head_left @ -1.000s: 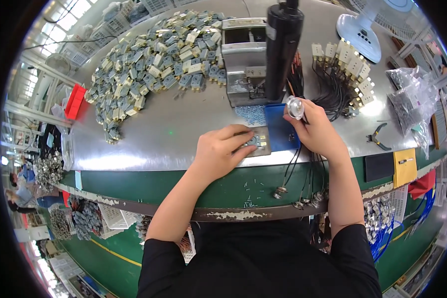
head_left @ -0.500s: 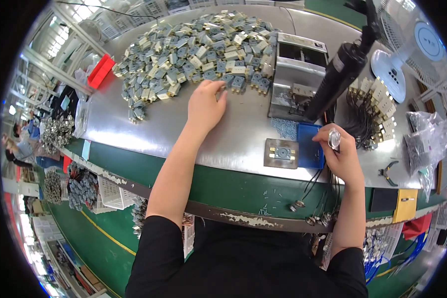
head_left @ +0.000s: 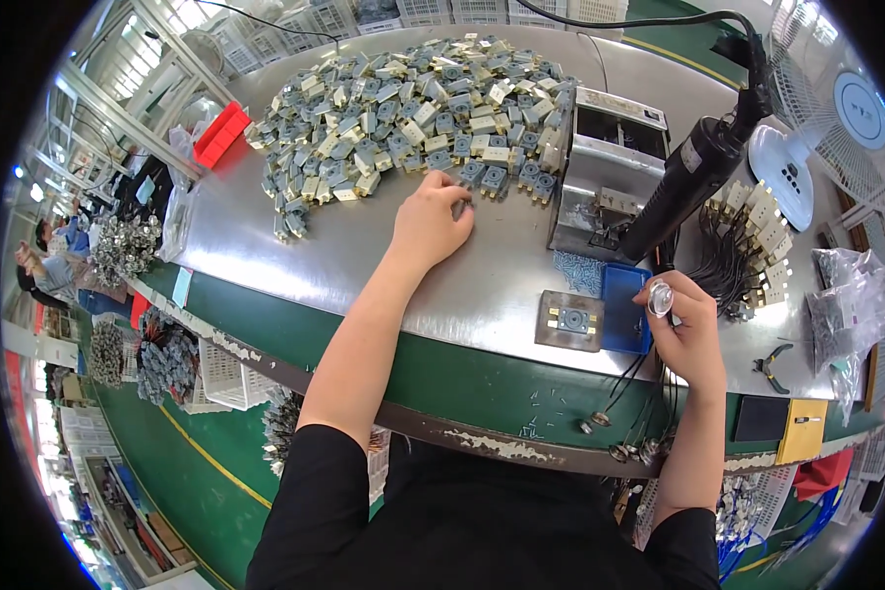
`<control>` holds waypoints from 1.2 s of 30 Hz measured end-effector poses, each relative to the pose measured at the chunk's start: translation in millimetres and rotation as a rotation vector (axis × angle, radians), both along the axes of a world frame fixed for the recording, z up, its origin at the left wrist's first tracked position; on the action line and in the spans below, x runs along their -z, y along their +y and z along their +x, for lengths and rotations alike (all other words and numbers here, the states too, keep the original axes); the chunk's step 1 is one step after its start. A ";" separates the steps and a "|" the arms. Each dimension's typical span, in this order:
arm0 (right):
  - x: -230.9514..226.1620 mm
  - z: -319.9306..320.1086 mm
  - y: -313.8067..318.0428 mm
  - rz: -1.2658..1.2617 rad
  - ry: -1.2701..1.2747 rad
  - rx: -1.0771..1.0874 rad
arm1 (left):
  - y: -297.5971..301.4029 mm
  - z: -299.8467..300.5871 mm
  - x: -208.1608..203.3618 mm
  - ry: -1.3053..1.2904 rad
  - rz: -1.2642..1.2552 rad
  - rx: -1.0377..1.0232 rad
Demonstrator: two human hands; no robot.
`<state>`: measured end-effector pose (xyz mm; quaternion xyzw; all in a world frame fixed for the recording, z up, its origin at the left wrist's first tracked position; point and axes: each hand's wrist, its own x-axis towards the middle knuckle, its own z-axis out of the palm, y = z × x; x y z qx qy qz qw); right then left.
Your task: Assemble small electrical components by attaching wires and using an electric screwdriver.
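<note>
My left hand [head_left: 431, 224] is at the near edge of a big heap of grey and cream block-shaped modules [head_left: 403, 123]. Its thumb and forefinger are pressed close around a small dark thing that I cannot make out. My right hand [head_left: 688, 334] is closed on a round shiny metal part [head_left: 660, 299], just right of a blue tray [head_left: 625, 313]. Left of that tray, a grey module [head_left: 572, 321] sits on a flat metal plate [head_left: 559, 340]. Small bluish screws [head_left: 578, 271] lie behind the plate.
A black cylindrical tool [head_left: 683, 182] leans beside a metal machine [head_left: 610, 147]. Wired cream blocks [head_left: 757, 241], a fan [head_left: 782, 172], pliers [head_left: 773, 368] and plastic bags [head_left: 846, 305] stand or lie to the right. Round wired parts [head_left: 634, 450] rest at the front edge; a red bin [head_left: 221, 135] is far left.
The whole view has shifted slightly. My left hand has drawn back a little from the heap towards me. My right hand keeps the round metal part beside the blue tray.
</note>
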<state>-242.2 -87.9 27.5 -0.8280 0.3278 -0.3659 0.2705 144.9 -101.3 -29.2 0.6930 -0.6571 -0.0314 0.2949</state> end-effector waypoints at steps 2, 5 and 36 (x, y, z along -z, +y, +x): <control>-0.1 -0.5 0.7 -0.005 0.003 0.000 | 5.5 -0.3 -0.7 -0.015 0.019 0.009; -3.5 1.2 3.8 0.009 0.004 0.005 | 16.5 -2.2 -3.2 -0.093 -0.058 0.063; -5.0 36.6 2.2 0.221 0.006 -0.041 | 79.8 -112.6 -40.6 0.602 0.063 0.566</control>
